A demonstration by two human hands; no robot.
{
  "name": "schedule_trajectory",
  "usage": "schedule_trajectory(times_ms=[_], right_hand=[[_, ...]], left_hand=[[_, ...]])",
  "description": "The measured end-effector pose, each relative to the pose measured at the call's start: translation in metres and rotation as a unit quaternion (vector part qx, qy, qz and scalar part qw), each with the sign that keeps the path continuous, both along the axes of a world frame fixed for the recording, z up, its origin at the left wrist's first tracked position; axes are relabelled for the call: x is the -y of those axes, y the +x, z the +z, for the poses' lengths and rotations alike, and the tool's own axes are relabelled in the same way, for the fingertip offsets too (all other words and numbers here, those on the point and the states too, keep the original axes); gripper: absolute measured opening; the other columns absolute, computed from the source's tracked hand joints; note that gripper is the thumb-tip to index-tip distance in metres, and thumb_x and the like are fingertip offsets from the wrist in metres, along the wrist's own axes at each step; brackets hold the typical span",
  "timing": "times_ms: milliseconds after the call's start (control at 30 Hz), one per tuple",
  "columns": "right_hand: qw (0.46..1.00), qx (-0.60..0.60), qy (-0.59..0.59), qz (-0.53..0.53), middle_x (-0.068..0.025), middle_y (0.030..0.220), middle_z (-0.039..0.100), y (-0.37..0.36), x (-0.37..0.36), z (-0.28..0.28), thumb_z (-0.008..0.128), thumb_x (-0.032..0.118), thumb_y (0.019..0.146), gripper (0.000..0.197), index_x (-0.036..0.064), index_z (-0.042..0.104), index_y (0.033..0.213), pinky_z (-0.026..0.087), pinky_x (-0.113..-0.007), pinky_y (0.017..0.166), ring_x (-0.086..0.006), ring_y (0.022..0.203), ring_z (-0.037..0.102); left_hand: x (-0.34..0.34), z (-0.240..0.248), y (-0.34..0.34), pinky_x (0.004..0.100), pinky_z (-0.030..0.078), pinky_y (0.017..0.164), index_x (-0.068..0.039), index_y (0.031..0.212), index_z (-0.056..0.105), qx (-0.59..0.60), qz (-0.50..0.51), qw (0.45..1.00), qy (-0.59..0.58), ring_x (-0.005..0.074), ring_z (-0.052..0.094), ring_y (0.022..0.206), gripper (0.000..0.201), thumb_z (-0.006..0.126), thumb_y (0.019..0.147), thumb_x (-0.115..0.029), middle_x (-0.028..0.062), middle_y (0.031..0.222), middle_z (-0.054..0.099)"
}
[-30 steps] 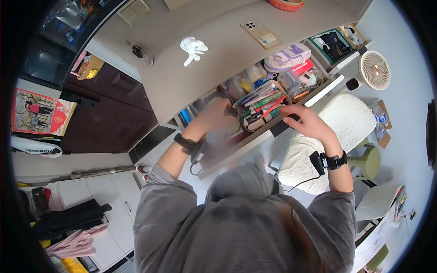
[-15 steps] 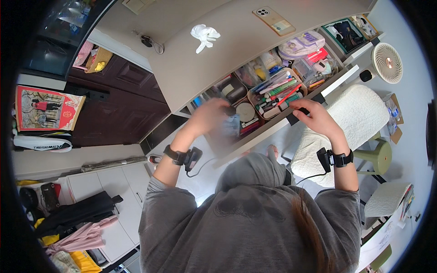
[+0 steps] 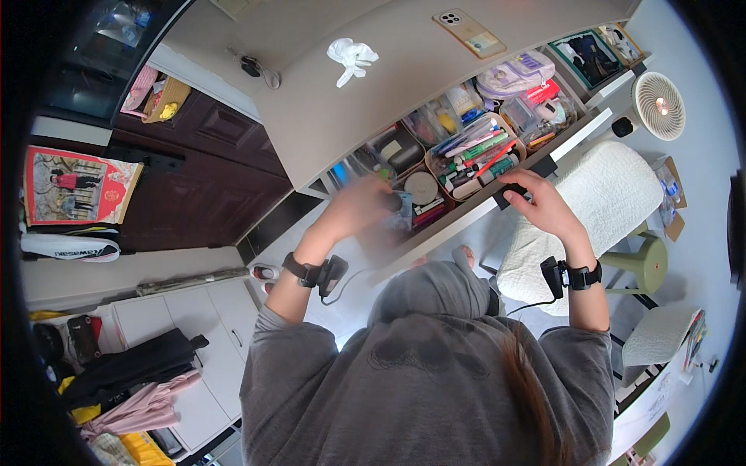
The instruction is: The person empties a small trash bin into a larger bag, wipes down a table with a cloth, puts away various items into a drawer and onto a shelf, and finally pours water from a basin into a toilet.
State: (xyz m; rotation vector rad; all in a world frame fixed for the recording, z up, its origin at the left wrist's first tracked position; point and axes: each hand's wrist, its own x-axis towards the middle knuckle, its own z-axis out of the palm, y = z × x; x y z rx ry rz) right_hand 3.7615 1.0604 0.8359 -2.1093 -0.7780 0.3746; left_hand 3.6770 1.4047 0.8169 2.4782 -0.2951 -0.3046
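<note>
While both hands (image 3: 365, 206) reach, drawer (image 3: 466, 167) stands open.

Desk (image 3: 365, 116) — phone (image 3: 468, 33), white glove (image 3: 351, 57)

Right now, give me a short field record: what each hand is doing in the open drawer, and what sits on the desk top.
left hand: blurred, inside the open desk drawer, on a small pale item; grip cannot be told
right hand: resting on the drawer's front edge, fingers over a small black object
drawer contents: oval tray of coloured pens and markers, round white tin
desk top: crumpled white cloth, gold-backed phone
right of drawer: white fleecy chair, round white fan
</note>
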Motion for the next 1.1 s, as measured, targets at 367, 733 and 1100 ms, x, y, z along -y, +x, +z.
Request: schedule_trajectory(times_ms=[367, 733, 1100], right_hand=[[1.0, 0.004, 0.009, -0.004, -0.0155, 0.104, 0.059, -0.003, 0.001, -0.003, 0.058, 0.011, 0.083, 0.026, 0.0009, 0.058, 0.106, 0.046, -0.034, 0.082, -0.0298, 0.097, 0.057], [1.0, 0.01, 0.004, -0.002, -0.0147, 0.104, 0.059, 0.0, -0.002, -0.003, 0.058, 0.01, 0.082, 0.025, 0.0005, 0.058, 0.105, 0.046, -0.033, 0.08, -0.0291, 0.095, 0.058], [1.0, 0.005, -0.008, -0.003, -0.0142, 0.102, 0.059, -0.001, -0.005, 0.0, 0.058, 0.01, 0.082, 0.024, 0.0007, 0.058, 0.105, 0.047, -0.033, 0.076, -0.0277, 0.092, 0.058]], left_hand=[[0.002, -0.021, -0.004, 0.0373, 0.045, 0.079, -0.005, 0.095, 0.06, -0.125, -0.096, 0.976, 0.147, 0.0311, 0.055, 0.094, 0.027, 0.069, 0.069, -0.009, 0.0113, 0.098, 0.058], [-0.001, -0.046, 0.002, 0.0386, 0.046, 0.078, -0.007, 0.095, 0.061, -0.079, -0.103, 0.965, 0.228, 0.0299, 0.056, 0.093, 0.023, 0.061, 0.072, -0.004, 0.0112, 0.096, 0.057], [-0.002, -0.094, 0.001, 0.0421, 0.047, 0.07, -0.009, 0.095, 0.058, -0.01, -0.1, 0.974, 0.202, 0.0334, 0.057, 0.085, 0.019, 0.058, 0.076, -0.012, 0.0121, 0.096, 0.055]])
